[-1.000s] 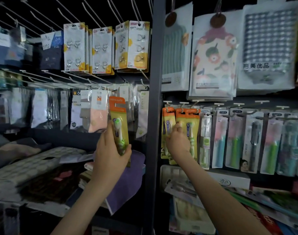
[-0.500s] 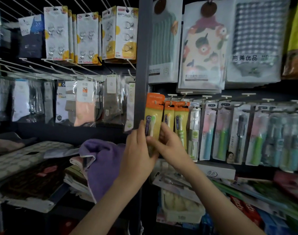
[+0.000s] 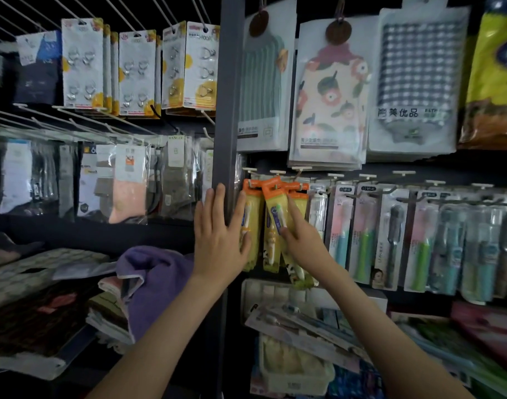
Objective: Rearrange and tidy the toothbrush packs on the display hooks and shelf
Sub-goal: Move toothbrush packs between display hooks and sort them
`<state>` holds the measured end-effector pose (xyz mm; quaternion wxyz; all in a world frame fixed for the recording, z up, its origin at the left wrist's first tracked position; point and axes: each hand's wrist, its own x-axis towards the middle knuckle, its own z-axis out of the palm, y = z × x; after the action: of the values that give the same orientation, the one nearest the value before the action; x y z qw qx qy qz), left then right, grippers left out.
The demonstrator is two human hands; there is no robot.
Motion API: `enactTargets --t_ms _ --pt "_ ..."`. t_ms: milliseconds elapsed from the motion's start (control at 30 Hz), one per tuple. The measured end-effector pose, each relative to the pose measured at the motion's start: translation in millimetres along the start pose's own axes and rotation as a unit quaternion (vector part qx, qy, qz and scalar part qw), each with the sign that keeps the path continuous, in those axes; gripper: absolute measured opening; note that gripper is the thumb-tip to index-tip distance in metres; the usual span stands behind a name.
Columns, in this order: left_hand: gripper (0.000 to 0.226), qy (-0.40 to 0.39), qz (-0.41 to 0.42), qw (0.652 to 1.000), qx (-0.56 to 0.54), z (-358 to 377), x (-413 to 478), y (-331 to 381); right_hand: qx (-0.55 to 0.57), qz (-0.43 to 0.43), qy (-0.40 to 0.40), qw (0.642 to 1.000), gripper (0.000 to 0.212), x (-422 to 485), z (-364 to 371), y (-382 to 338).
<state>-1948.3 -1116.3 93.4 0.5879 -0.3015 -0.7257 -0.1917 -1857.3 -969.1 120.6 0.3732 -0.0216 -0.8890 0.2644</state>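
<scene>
Shifted rightward onto its hook (image 3: pixel 277 172), tilted toothbrush pack (image 3: pixel 276 210), apparently pinched by right grip (image 3: pixel 304 243); left grip (image 3: pixel 217 237) spread flat, pressing neighbouring pack (image 3: pixel 253 211).

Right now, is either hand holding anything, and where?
The right hand pinches the tilted pack at its middle; the left hand lies flat, holding nothing.

An upright post (image 3: pixel 228 110) splits the display. Right of it, toothbrush packs (image 3: pixel 390 240) hang in a row on hooks (image 3: pixel 402 173), below towel packs (image 3: pixel 330 105) and above a tray (image 3: pixel 255 295). The left hand (image 3: pixel 217 237) lies across the post and the nearest pack (image 3: pixel 256 208); the right hand (image 3: pixel 301 240) holds the tilted pack (image 3: pixel 276 208) beside it. Sock packs (image 3: pixel 128 182) hang left of the post.
</scene>
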Motion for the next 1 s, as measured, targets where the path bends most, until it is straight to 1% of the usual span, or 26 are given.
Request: enactTargets --t_ms 133,233,400,533,633,800,1000 --pt "0.066 0.031 0.000 0.999 -0.008 5 0 -1 -0.002 0.005 0.037 0.999 0.072 12 14 7" --pt "0.060 0.039 0.011 0.999 -0.018 7 0 -3 0.012 0.006 0.061 0.998 0.072 15 24 10" --pt "0.057 0.049 0.017 0.998 -0.024 9 -1 -4 0.032 -0.017 0.096 0.995 0.074 14 37 14" --pt "0.055 0.053 0.018 0.998 -0.029 9 -1 -4 0.036 -0.037 0.099 0.994 0.075 14 36 19" --pt "0.053 0.056 0.020 0.998 -0.035 10 -1 -4 0.023 -0.039 0.100 0.994 0.072 15 32 22" --pt "0.050 0.056 0.019 0.997 -0.043 11 -1 -5 -0.009 -0.078 0.129 0.988 0.060 11 27 28" --pt "0.047 0.052 0.017 0.997 -0.049 9 -2 -5 -0.054 -0.075 0.140 0.986 0.060 12 31 27"
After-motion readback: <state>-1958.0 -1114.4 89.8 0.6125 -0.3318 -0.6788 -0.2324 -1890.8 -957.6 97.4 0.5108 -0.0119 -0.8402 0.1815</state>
